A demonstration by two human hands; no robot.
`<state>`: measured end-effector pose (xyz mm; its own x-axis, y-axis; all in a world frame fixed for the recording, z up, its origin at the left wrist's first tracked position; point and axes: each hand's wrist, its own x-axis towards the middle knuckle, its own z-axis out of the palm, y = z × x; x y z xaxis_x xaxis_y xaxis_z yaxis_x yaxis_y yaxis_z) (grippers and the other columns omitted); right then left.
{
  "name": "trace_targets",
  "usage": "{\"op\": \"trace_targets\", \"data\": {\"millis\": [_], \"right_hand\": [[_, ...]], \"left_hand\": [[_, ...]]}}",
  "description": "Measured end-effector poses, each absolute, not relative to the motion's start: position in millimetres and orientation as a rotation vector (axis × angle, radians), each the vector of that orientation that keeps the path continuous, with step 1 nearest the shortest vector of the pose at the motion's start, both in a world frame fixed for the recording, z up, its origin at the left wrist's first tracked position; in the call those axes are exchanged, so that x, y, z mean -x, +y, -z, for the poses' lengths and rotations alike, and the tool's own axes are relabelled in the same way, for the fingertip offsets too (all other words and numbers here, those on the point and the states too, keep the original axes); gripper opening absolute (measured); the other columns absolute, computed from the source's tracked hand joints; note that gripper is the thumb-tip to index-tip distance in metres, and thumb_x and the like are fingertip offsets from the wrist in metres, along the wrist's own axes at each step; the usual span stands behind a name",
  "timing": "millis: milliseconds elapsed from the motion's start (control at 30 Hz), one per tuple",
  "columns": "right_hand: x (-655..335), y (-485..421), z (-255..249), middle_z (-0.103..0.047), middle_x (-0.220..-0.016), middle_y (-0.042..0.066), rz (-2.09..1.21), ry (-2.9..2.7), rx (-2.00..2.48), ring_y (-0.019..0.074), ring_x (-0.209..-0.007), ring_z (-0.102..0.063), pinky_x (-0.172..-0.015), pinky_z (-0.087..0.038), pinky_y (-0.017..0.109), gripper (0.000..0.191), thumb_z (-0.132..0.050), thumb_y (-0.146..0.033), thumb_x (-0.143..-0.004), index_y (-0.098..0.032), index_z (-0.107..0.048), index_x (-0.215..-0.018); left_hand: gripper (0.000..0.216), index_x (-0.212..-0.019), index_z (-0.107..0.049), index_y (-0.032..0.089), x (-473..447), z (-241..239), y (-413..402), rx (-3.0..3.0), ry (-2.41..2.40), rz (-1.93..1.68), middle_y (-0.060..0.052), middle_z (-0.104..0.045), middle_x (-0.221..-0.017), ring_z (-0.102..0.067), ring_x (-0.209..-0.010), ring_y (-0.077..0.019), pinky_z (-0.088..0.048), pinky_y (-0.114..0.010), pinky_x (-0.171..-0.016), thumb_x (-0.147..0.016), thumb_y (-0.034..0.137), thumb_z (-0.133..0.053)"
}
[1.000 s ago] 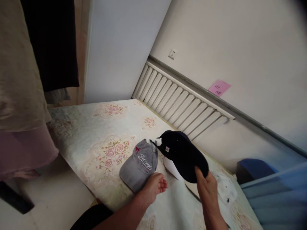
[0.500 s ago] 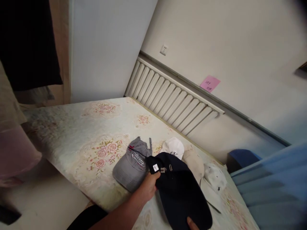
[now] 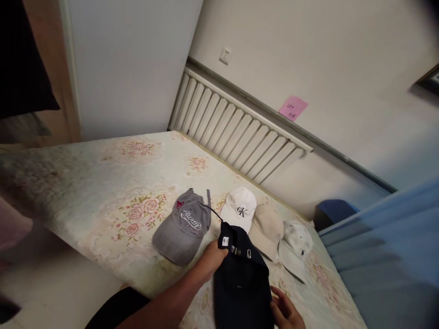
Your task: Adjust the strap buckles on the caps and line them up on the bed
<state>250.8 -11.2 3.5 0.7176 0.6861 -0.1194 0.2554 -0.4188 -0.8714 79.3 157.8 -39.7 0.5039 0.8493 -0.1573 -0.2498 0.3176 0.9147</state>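
Observation:
A dark baseball cap (image 3: 243,292) hangs in front of me over the bed, its inside and back strap facing me. My left hand (image 3: 216,256) is closed on the cap's back edge, beside a small white label and a metal buckle. At the cap's right edge is my right hand (image 3: 286,310), fingers apart and bent, the tips at or touching the fabric. A grey cap (image 3: 183,228) with white lettering lies left of the dark one. Behind sits a white cap (image 3: 240,208) with black letters, then a beige cap (image 3: 269,228) and a pale cap (image 3: 297,249) to the right.
The caps lie on a bed with a floral cover (image 3: 137,183). A white radiator (image 3: 236,123) runs along the wall behind it. On the right hang a blue curtain (image 3: 387,256) and, partly behind it, a dark blue object (image 3: 332,212). Dark clothing (image 3: 24,64) hangs at left.
The dark cap has turned more upright and swung left, uncovering the white cap's letters. My right hand has come further into view at the cap's side. The view has shifted slightly.

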Motion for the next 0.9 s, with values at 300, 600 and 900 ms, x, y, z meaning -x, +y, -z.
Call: {"op": "trace_targets", "data": {"millis": [300,600,900], "right_hand": [[-215.1,29.6,-4.4,-0.071,-0.099,0.010,-0.172,-1.374,2.061,0.0255,-0.093,-0.065,-0.086,-0.048,0.035,0.031,-0.047,-0.033,-0.078,-0.018,-0.068,-0.095],[-207.3,95.5,37.6,-0.064,-0.116,0.018,-0.191,-1.890,2.211,0.0263,-0.109,-0.058,-0.094,-0.043,0.038,0.053,-0.034,-0.004,-0.079,-0.013,-0.051,-0.129],[-185.0,134.7,62.7,-0.052,-0.134,0.012,-0.206,-1.762,1.839,0.0215,-0.122,-0.048,-0.102,-0.038,0.036,0.046,-0.038,-0.025,-0.086,-0.016,-0.046,-0.131]], "left_hand": [[0.020,-0.088,-0.066,0.017,-81.4,55.9,168.8,-1.296,1.068,-0.858,-0.010,-0.069,-0.091,-0.060,-0.088,-0.0266,-0.042,-0.033,-0.077,-0.073,0.018,-0.053],[0.016,-0.081,-0.061,0.020,-77.6,62.4,168.5,-1.289,1.137,-0.907,-0.007,-0.066,-0.085,-0.058,-0.087,-0.0242,-0.039,-0.033,-0.084,-0.069,0.011,-0.056],[0.021,-0.093,-0.060,0.017,-71.7,51.1,164.5,-1.368,1.147,-0.937,-0.012,-0.064,-0.095,-0.058,-0.090,-0.0257,-0.038,-0.035,-0.084,-0.076,0.017,-0.049]]}}
